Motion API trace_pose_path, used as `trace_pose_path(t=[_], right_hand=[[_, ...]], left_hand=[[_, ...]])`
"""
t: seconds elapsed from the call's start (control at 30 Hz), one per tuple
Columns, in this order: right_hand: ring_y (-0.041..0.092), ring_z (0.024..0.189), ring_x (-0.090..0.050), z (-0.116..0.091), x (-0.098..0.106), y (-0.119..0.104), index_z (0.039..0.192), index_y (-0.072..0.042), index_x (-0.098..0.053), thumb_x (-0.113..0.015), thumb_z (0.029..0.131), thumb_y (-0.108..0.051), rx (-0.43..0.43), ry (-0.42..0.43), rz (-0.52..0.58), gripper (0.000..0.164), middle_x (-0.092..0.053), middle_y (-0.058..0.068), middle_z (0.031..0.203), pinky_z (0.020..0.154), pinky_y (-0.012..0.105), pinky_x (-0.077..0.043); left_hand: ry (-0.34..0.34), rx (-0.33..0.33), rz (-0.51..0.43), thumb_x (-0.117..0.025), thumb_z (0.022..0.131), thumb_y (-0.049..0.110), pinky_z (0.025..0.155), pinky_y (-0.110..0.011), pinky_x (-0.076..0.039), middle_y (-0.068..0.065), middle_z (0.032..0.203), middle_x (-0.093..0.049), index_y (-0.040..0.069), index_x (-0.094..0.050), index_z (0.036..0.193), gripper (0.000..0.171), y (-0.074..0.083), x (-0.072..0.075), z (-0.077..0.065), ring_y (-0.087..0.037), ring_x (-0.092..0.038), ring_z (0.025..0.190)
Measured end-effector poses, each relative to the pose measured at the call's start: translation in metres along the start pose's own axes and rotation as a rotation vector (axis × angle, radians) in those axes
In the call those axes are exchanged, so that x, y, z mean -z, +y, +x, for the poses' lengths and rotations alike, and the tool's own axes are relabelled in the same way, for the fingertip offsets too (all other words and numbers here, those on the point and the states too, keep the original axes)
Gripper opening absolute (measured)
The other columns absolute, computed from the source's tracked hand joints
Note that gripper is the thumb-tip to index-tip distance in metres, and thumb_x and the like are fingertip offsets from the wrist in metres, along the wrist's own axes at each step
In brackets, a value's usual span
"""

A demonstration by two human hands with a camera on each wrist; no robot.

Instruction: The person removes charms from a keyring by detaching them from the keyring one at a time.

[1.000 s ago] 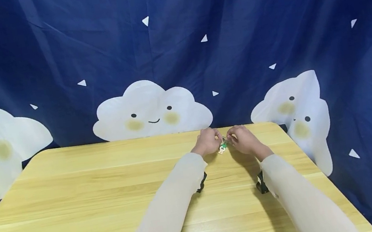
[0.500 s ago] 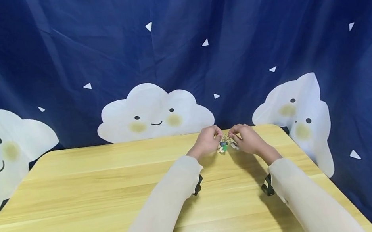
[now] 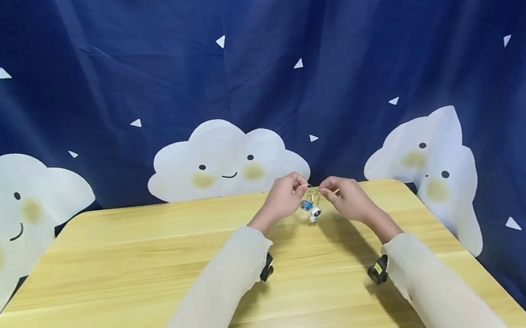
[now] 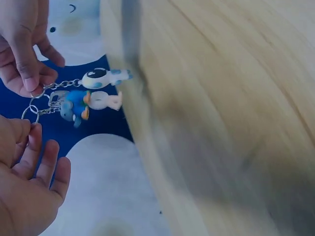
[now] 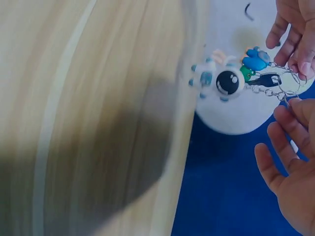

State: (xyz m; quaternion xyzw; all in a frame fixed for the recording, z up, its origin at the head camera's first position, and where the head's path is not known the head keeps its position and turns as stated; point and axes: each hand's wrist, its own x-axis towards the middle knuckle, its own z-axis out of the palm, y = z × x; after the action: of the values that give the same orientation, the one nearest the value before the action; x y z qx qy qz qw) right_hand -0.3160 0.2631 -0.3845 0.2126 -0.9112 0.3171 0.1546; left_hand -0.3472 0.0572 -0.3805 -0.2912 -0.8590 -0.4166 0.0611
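Over the far edge of the table, my left hand point(image 3: 287, 196) pinches a metal key ring point(image 4: 30, 117) between thumb and forefinger. A blue figure charm point(image 4: 74, 104) with orange feet hangs on its chain, a pale figure point(image 4: 106, 100) beside it. Facing it, my right hand point(image 3: 348, 200) pinches another metal ring point(image 5: 287, 96) by thumb and fingertips. From that one dangles a white astronaut charm point(image 5: 229, 82) with a dark visor. The two rings overlap in both wrist views. A small green piece point(image 5: 247, 73) shows behind the astronaut.
Underneath is a light wood-grain table point(image 3: 160, 293) with rounded far corners. Directly behind it hangs a dark blue curtain point(image 3: 166, 59) printed with white smiling clouds point(image 3: 226, 158) and small triangles. Black wrist cameras point(image 3: 378, 269) sit below both forearms.
The hands have drawn slightly apart, the left moving leftward. The charms hang lower and more visibly between them, with the blue figure and astronaut now showing. The head view has shifted slightly.
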Motion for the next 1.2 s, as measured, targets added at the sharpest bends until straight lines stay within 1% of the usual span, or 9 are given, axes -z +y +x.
trace_pose_path(t=[0.17,0.33,0.53,0.7,0.87,1.07,1.2], right_hand=[[0.020,0.084,-0.067,0.002,-0.005,-0.016,0.104,-0.002,-0.072,-0.063,0.102,-0.010,0.029,0.004,0.042,0.012,-0.075,0.009,0.094,0.078,0.042,-0.058],[0.019,0.083,-0.067,0.004,-0.010,-0.033,0.104,-0.003,-0.072,-0.064,0.102,-0.010,0.065,0.012,0.075,0.011,-0.075,0.009,0.093,0.077,0.040,-0.058],[0.020,0.085,-0.069,0.003,-0.018,-0.052,0.107,-0.003,-0.073,-0.065,0.101,-0.008,0.122,0.024,0.086,0.011,-0.075,0.006,0.095,0.078,0.041,-0.059],[0.020,0.085,-0.070,0.004,-0.025,-0.068,0.107,-0.003,-0.073,-0.065,0.100,-0.008,0.169,0.041,0.094,0.012,-0.075,0.006,0.095,0.079,0.041,-0.060],[0.018,0.083,-0.068,0.004,-0.035,-0.077,0.107,-0.004,-0.073,-0.064,0.101,-0.011,0.197,0.045,0.093,0.012,-0.074,0.004,0.093,0.079,0.041,-0.059],[0.017,0.081,-0.066,0.005,-0.045,-0.085,0.105,-0.005,-0.072,-0.064,0.102,-0.012,0.189,0.044,0.120,0.011,-0.073,0.007,0.089,0.079,0.042,-0.059],[0.017,0.082,-0.065,0.005,-0.052,-0.088,0.104,-0.005,-0.072,-0.064,0.101,-0.010,0.181,0.024,0.136,0.009,-0.072,0.007,0.088,0.078,0.042,-0.058]], left_hand=[[0.036,-0.011,-0.008,-0.060,0.104,0.012,0.083,-0.029,-0.053,-0.004,0.095,-0.069,0.003,-0.067,0.104,0.011,0.003,0.016,-0.010,-0.017,-0.064,0.090],[0.083,-0.024,0.000,-0.062,0.103,0.012,0.082,-0.029,-0.053,-0.003,0.093,-0.069,0.006,-0.066,0.102,0.007,0.006,0.030,-0.023,-0.017,-0.064,0.090],[0.124,0.010,-0.013,-0.062,0.103,0.013,0.083,-0.030,-0.054,-0.001,0.090,-0.067,0.008,-0.066,0.100,0.007,0.009,0.046,-0.037,-0.017,-0.064,0.091],[0.150,0.039,0.003,-0.061,0.103,0.014,0.082,-0.032,-0.054,0.000,0.090,-0.067,0.008,-0.066,0.100,0.008,0.014,0.060,-0.050,-0.018,-0.064,0.090],[0.172,0.089,0.019,-0.061,0.103,0.013,0.081,-0.032,-0.054,0.000,0.090,-0.067,0.008,-0.067,0.101,0.008,0.017,0.067,-0.063,-0.017,-0.064,0.089],[0.192,0.125,0.026,-0.061,0.103,0.013,0.075,-0.030,-0.053,0.002,0.087,-0.066,0.009,-0.067,0.098,0.009,0.018,0.073,-0.075,-0.015,-0.062,0.083],[0.227,0.153,0.018,-0.062,0.102,0.013,0.073,-0.029,-0.054,0.003,0.085,-0.066,0.009,-0.069,0.099,0.009,0.018,0.077,-0.080,-0.015,-0.062,0.083]])
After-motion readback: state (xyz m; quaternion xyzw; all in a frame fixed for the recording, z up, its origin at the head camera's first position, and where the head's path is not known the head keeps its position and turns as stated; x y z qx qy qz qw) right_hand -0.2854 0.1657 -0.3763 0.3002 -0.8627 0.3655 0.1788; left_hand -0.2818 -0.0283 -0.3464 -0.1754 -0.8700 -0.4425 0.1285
